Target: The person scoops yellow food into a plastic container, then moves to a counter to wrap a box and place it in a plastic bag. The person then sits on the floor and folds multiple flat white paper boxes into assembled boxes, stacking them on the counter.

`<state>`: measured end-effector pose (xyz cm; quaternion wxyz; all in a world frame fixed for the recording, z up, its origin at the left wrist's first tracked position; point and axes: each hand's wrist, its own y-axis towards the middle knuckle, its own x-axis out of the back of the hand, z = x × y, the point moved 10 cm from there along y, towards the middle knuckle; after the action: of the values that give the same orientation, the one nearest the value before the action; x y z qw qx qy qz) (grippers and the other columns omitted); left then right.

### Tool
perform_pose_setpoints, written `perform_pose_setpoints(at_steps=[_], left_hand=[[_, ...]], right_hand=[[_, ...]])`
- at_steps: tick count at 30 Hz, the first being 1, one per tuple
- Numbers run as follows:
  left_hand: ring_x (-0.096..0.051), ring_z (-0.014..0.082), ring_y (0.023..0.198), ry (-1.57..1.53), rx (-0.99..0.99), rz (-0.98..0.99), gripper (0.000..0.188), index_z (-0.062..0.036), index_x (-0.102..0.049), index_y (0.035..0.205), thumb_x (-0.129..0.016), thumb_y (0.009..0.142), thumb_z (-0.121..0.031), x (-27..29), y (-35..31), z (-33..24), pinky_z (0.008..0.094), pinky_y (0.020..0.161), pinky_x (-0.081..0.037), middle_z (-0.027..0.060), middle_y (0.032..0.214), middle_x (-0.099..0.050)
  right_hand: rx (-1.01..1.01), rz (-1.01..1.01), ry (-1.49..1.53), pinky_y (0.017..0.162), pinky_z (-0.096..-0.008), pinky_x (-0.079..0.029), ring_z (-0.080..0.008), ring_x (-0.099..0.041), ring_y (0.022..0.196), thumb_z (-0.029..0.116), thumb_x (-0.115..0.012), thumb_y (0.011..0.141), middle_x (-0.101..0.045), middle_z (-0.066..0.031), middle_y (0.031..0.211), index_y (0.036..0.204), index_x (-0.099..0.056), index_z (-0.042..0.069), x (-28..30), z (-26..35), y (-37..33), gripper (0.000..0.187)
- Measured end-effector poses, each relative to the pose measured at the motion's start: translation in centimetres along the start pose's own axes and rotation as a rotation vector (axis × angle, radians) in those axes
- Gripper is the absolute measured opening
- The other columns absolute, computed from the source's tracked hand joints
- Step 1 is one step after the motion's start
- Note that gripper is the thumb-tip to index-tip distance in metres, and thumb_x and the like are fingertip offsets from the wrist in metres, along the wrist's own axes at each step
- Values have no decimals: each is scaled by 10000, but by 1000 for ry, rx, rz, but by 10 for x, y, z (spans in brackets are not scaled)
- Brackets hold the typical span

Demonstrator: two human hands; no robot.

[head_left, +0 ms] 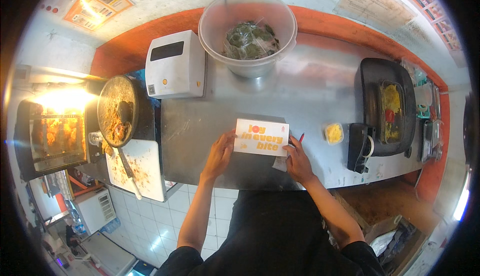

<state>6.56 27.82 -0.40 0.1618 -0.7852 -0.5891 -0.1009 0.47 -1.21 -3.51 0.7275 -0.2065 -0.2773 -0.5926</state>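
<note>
A flat white cardboard food box (261, 147) with orange lettering sits at the front middle of the steel counter. My left hand (219, 154) grips its left end, with the fingers along that edge. At the opposite end my right hand (298, 161) holds the box by its lower right corner. The tip of a red pen (302, 137) sticks up beside my right fingers; whether it lies on the counter or is in the hand I cannot tell. A small slip of paper (280, 164) shows below the box, partly covered by the right hand.
Behind stand a white dispenser-like machine (175, 66) and a clear tub (248, 56) with bagged green leaves. Rightward are a small yellow-filled container (333, 133), a tape dispenser (361, 148) and a black lidded case (370, 86). Leftward, a knife (129, 172) lies on a white cutting board (150, 161).
</note>
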Motion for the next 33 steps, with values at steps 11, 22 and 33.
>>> perform_pose_setpoints(at_steps=[11, 22, 33], left_hand=[[-560, 381, 1386, 4, 92, -121, 415, -44, -475, 1464, -645, 1103, -157, -28, -8, 33, 456, 1202, -420, 226, 1416, -565], [-589, 332, 1391, 142, 52, -167, 400, -36, -493, 1459, -659, 1103, -110, -25, -8, 26, 428, 1158, -462, 226, 1438, -600], [-665, 240, 1269, -559, 427, -210, 758, -26, -261, 1591, -771, 1046, -158, -24, -5, 76, 388, 1067, -541, 163, 1304, -680]], right_hand=[[-184, -107, 184, 1202, -475, -459, -449, -546, 1447, 189, -751, 1051, -497, -296, 1564, 1370, -539, 16, -7, 6, 3, 420], [-296, -35, 164, 1287, -475, -354, -401, -458, 1539, 200, -748, 1051, -491, -286, 1621, 1675, -348, -31, -22, -21, 7, 777], [-265, -78, 607, 1116, -330, -511, -172, -615, 1335, 122, -740, 1064, -601, -153, 1549, 1701, -375, -3, -13, 28, 63, 745]])
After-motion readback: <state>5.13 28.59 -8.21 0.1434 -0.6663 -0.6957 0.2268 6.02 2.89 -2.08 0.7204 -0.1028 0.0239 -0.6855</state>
